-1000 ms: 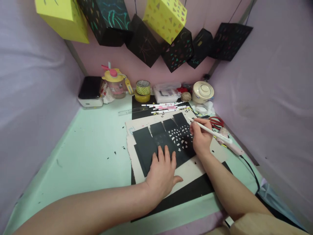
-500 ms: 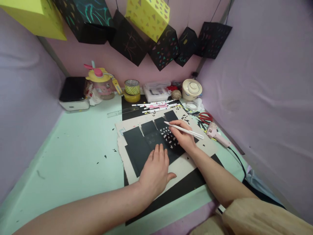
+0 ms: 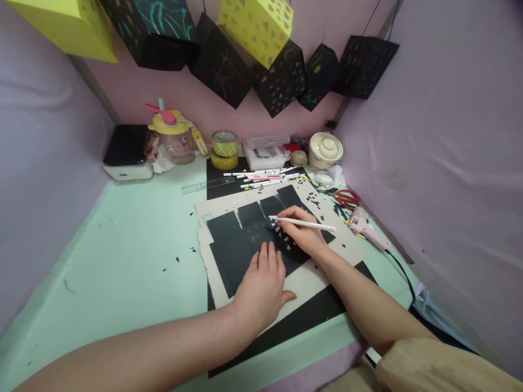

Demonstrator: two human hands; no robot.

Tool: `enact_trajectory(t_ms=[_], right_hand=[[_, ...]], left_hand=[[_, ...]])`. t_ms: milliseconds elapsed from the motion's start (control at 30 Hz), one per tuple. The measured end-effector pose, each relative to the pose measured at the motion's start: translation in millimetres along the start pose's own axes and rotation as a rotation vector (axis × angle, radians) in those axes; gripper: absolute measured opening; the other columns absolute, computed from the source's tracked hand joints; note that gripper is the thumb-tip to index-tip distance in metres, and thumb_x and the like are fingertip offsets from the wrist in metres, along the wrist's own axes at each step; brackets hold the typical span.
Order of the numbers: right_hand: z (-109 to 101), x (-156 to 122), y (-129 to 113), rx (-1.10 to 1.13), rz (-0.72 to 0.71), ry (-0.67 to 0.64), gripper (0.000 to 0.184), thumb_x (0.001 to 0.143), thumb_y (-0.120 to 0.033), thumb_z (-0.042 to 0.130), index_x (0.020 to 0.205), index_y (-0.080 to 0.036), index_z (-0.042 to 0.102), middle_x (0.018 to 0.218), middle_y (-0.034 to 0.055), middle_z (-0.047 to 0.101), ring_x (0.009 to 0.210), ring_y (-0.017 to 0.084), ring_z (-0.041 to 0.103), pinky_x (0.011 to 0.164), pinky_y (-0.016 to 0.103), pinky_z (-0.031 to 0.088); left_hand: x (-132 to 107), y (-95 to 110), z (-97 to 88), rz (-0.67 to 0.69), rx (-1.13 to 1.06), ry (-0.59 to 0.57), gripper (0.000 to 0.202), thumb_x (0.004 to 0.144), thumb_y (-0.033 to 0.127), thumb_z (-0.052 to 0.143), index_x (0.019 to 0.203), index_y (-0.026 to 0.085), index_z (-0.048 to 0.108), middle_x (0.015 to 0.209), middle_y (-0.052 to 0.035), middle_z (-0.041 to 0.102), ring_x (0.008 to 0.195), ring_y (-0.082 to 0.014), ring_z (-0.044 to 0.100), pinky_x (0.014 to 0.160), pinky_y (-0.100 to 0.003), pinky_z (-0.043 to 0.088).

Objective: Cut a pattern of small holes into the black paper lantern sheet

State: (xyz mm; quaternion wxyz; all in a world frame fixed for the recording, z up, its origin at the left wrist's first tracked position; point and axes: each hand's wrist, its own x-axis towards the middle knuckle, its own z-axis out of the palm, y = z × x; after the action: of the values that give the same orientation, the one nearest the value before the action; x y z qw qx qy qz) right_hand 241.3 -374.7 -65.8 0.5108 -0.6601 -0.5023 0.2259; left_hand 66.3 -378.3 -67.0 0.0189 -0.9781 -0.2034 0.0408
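A black paper cutout (image 3: 235,256) with flaps along its far edge lies on a pale sheet of cardboard (image 3: 300,280). My left hand (image 3: 263,277) rests flat on its near part, fingers stretched out and thumb apart. Small shapes, a star among them, are cut through one panel, and pale marks show on the panel beside it. In my right hand (image 3: 300,231) is a slim white pen-shaped tool (image 3: 310,224), pinched near its front end. Its point is at the far left corner of the cut panel; the kind of tip is too small to tell. My right hand covers part of that panel.
Markers (image 3: 269,177) and a clear ruler (image 3: 204,185) lie beyond the cardboard. Red-handled scissors (image 3: 347,199), a corded glue gun (image 3: 368,228) and black scraps are at the right. Tape rolls (image 3: 224,149), a jug (image 3: 180,144) and a lidded bowl (image 3: 326,149) stand behind. Paper lanterns (image 3: 281,81) hang above.
My right hand has moved a little left and down, taking the pen-shaped tool's tip from above the flaps to the cut panel's corner. My left hand stays flat on the paper.
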Motion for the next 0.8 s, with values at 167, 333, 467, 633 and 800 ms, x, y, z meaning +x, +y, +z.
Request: enact_trajectory(t_ms=[167,333,467,633,800], right_hand=[[4.3,3.6,-5.9,-0.023,0.025,0.023,0.009,0.074,-0.019,0.056,0.066,-0.022,0.055,0.058,-0.0044,0.056,0.055,0.013,0.051,0.054,0.025,0.041],[7.3,13.0,-11.1,-0.032,0.041,-0.191,0.009,0.074,-0.015,0.052,0.069,-0.022,0.054,0.059,-0.005,0.058,0.056,0.012,0.051,0.055,0.024,0.04],[14.8,16.7,-0.7,-0.045,-0.004,-0.174,0.012,0.073,-0.015,0.05,0.064,-0.022,0.049,0.059,-0.0041,0.055,0.057,0.012,0.05,0.056,0.025,0.04],[17.8,15.9,13.4,-0.059,-0.064,-0.189,0.014,0.075,-0.016,0.051,0.064,-0.023,0.046,0.059,-0.0036,0.054,0.057,0.013,0.049,0.056,0.026,0.039],[15.2,16.2,15.2,-0.123,-0.08,-0.224,0.014,0.077,-0.016,0.052,0.065,-0.022,0.05,0.062,-0.0026,0.057,0.058,0.013,0.052,0.057,0.026,0.04]], left_hand=[[0.5,0.4,-0.4,-0.002,-0.037,-0.005,0.079,0.089,0.062,0.049,0.14,0.001,0.045,0.147,-0.0288,0.035,0.137,-0.0439,0.032,0.106,-0.049,0.038],[0.3,0.7,-0.7,-0.016,-0.022,-0.024,0.08,0.088,0.063,0.047,0.14,0.002,0.045,0.146,-0.0288,0.036,0.137,-0.0455,0.032,0.105,-0.05,0.039],[0.8,1.0,0.4,-0.006,-0.043,-0.04,0.081,0.089,0.065,0.045,0.141,0.002,0.045,0.147,-0.0281,0.035,0.137,-0.0457,0.03,0.106,-0.051,0.038],[0.7,1.3,4.0,-0.024,-0.079,0.003,0.083,0.085,0.066,0.049,0.139,0.002,0.047,0.146,-0.0277,0.037,0.136,-0.0467,0.032,0.105,-0.052,0.039],[0.4,1.3,7.8,-0.026,-0.093,0.044,0.085,0.082,0.068,0.053,0.136,0.003,0.051,0.144,-0.0281,0.039,0.134,-0.0468,0.036,0.103,-0.051,0.041]])
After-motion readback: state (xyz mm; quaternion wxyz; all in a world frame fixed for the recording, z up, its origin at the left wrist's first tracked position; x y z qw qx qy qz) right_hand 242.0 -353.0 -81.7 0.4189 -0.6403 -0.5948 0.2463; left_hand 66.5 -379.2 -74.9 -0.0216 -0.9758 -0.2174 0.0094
